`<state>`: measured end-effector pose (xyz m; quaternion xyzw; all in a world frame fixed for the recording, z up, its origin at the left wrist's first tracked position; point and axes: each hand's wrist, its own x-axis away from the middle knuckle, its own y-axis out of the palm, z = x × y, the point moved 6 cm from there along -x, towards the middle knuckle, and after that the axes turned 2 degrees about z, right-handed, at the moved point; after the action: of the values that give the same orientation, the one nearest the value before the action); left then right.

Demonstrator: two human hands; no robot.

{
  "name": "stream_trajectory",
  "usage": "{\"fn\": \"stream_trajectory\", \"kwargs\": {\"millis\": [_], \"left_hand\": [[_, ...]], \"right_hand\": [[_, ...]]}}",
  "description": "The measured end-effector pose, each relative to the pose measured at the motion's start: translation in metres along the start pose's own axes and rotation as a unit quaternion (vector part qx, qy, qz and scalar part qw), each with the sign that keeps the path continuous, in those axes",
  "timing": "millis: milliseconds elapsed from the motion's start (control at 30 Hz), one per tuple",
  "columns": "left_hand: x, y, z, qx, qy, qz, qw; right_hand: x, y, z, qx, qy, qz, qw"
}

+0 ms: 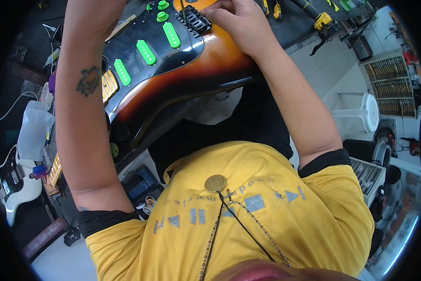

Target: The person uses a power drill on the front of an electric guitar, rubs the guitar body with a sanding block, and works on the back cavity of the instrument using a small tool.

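A sunburst electric guitar body [182, 86] with a black pickguard [140, 33] and bright green pickup covers lies in front of me. My right hand [234, 18] rests at its black bridge [198, 22], fingers curled and pressed together by the bridge's end; whatever they pinch is hidden. A thin dark rod [183, 11] stands up beside the bridge, its upper end cut off by the frame. My left arm reaches over the guitar's neck side, and only the base of my left hand [98, 11] shows at the top edge, with its fingers out of the picture. Green knobs [162, 17] sit between the hands.
A white guitar [21, 196] and a translucent bag [35, 131] are at the left. Yellow-and-black tools [322, 21] lie on the dark bench at the upper right. A white stool [360, 114], a rack of small parts [390, 84] and a drawer unit [367, 175] stand at the right.
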<state>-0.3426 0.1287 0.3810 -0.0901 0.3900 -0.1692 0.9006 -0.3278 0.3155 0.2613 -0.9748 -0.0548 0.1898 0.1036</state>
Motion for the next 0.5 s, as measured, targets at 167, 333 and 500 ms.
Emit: {"fn": "stream_trajectory", "kwargs": {"millis": [167,333,500], "left_hand": [[-0.001,0.003,0.002,0.033,-0.015,-0.034,0.999],[0.0,0.001,-0.004,0.049,-0.04,-0.007,0.998],[0.002,-0.004,-0.001,-0.027,-0.021,0.02,0.999]], "right_hand": [[0.0,-0.001,0.002,0.017,-0.007,0.0,1.0],[-0.001,0.0,0.003,-0.001,-0.016,-0.003,1.0],[-0.001,0.0,0.004,-0.029,-0.011,-0.008,0.999]]}}
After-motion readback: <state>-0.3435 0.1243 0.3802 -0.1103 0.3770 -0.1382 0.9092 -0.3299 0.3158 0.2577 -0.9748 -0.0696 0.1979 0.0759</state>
